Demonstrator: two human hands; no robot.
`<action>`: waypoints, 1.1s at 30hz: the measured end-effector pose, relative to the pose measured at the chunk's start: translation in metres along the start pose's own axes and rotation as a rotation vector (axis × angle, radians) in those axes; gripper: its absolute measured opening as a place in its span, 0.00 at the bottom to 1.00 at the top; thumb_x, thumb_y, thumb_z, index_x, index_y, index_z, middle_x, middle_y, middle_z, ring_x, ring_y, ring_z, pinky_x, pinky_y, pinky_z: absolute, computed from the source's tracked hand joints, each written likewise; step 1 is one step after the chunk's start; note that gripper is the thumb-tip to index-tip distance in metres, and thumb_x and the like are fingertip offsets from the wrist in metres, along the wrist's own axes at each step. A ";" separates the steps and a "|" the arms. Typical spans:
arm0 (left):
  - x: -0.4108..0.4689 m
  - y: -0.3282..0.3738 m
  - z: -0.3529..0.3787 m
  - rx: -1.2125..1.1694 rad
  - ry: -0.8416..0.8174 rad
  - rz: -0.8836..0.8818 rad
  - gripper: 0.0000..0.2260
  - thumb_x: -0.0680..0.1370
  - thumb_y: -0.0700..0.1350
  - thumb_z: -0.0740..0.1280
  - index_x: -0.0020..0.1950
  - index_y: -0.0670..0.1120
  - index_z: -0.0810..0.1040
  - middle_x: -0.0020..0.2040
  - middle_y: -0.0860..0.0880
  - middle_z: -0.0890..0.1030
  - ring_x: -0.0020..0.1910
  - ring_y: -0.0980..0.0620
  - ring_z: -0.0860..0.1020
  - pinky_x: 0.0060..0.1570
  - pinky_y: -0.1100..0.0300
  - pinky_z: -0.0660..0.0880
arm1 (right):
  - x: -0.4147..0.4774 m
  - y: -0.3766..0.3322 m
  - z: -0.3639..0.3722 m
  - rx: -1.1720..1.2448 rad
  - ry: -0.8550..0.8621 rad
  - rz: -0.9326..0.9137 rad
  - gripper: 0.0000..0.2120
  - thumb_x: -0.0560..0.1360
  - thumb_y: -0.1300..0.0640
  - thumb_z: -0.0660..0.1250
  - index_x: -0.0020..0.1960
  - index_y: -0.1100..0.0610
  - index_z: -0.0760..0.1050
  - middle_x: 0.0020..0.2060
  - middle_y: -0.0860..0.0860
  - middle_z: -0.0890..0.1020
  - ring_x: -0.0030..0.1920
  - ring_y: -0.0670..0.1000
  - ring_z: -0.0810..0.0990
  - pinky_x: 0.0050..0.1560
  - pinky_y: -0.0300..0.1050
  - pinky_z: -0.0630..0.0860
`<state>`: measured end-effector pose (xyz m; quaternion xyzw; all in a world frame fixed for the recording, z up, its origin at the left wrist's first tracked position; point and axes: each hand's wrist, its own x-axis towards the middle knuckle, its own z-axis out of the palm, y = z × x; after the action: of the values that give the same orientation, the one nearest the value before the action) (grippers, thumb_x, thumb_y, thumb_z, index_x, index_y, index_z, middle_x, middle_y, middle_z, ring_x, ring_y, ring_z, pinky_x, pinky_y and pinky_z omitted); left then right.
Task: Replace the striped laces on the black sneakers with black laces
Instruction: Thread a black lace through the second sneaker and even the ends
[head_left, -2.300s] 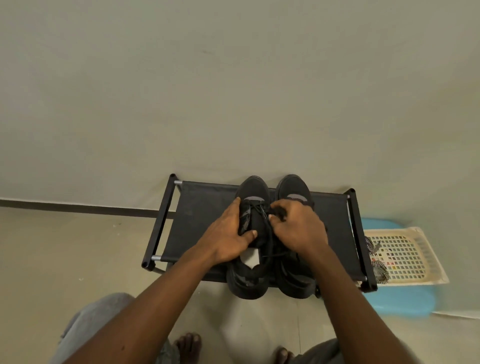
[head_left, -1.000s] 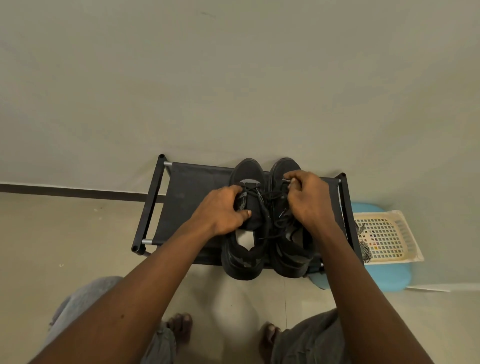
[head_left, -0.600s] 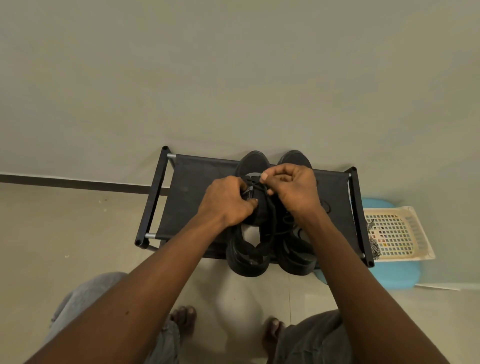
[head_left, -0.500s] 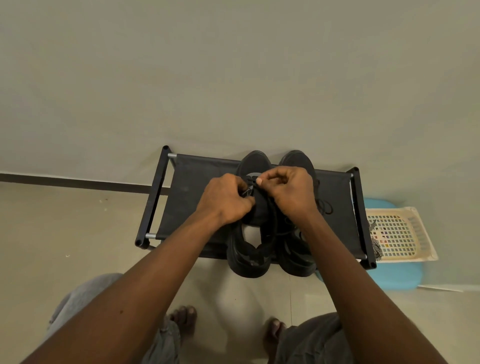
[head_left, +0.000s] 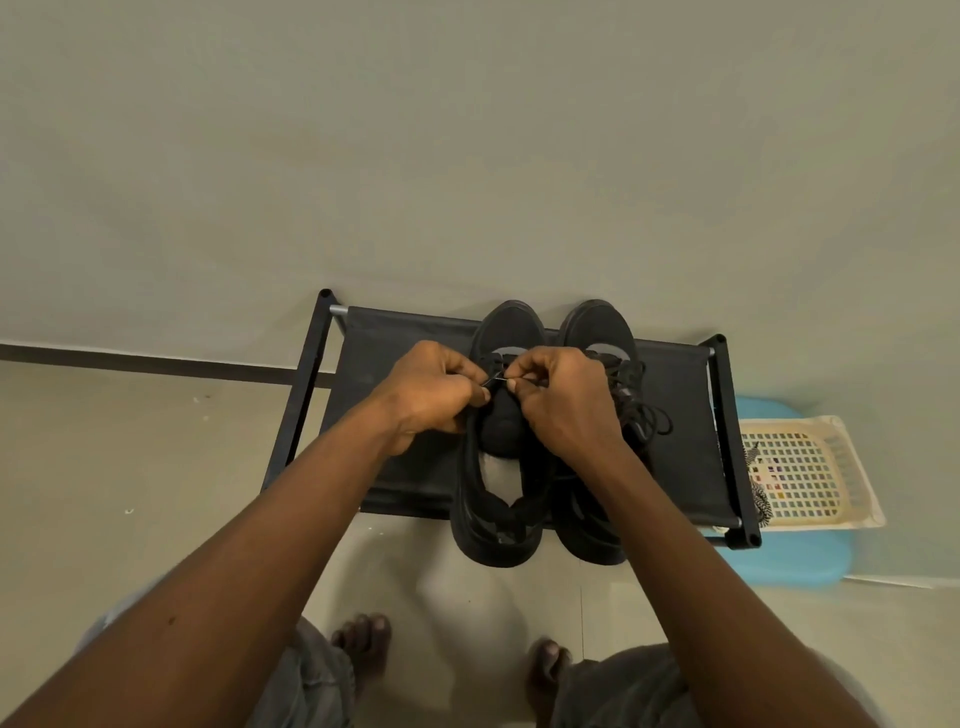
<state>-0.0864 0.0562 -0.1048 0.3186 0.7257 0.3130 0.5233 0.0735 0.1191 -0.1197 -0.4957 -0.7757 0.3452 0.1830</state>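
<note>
Two black sneakers stand side by side on a low black rack (head_left: 395, 364), toes toward the wall. Over the left sneaker (head_left: 498, 499), my left hand (head_left: 431, 395) and my right hand (head_left: 561, 400) meet at its upper eyelets. Both pinch the thin tip of a black lace (head_left: 497, 381) between thumb and fingers. The right sneaker (head_left: 597, 332) carries a black lace (head_left: 639, 410), whose loose ends lie over its side. Striped laces (head_left: 759, 499) hang at the edge of a cream basket to the right.
The cream perforated basket (head_left: 852, 467) sits on a blue stool or lid (head_left: 795, 561) right of the rack. The rack stands against a plain wall. My bare feet (head_left: 363, 644) and knees are on the tiled floor below the sneakers.
My right hand came off the right sneaker and moved left to the left sneaker's eyelets. My left hand shifted from holding the tongue to pinching the lace tip with it.
</note>
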 end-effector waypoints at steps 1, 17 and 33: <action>0.000 0.001 -0.001 -0.024 -0.013 -0.010 0.08 0.79 0.32 0.69 0.51 0.42 0.86 0.49 0.43 0.87 0.51 0.48 0.85 0.46 0.53 0.85 | -0.001 0.000 0.002 -0.014 -0.004 -0.020 0.05 0.76 0.63 0.71 0.44 0.56 0.84 0.38 0.47 0.83 0.41 0.47 0.81 0.47 0.49 0.82; 0.007 0.002 -0.002 0.081 -0.004 0.032 0.04 0.75 0.34 0.75 0.47 0.42 0.86 0.44 0.46 0.87 0.47 0.49 0.87 0.45 0.56 0.85 | 0.001 -0.001 -0.022 -0.150 0.005 0.103 0.06 0.74 0.59 0.66 0.40 0.50 0.78 0.38 0.47 0.82 0.42 0.51 0.81 0.44 0.47 0.79; 0.015 0.006 -0.001 0.499 0.051 0.166 0.07 0.73 0.52 0.77 0.48 0.53 0.83 0.43 0.57 0.84 0.45 0.59 0.82 0.47 0.61 0.75 | 0.010 0.016 -0.028 -0.422 -0.085 0.010 0.18 0.74 0.57 0.67 0.64 0.50 0.77 0.47 0.51 0.83 0.52 0.56 0.78 0.49 0.53 0.79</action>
<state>-0.0903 0.0711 -0.1081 0.4882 0.7649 0.1742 0.3825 0.0969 0.1420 -0.1120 -0.5118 -0.8353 0.1967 0.0407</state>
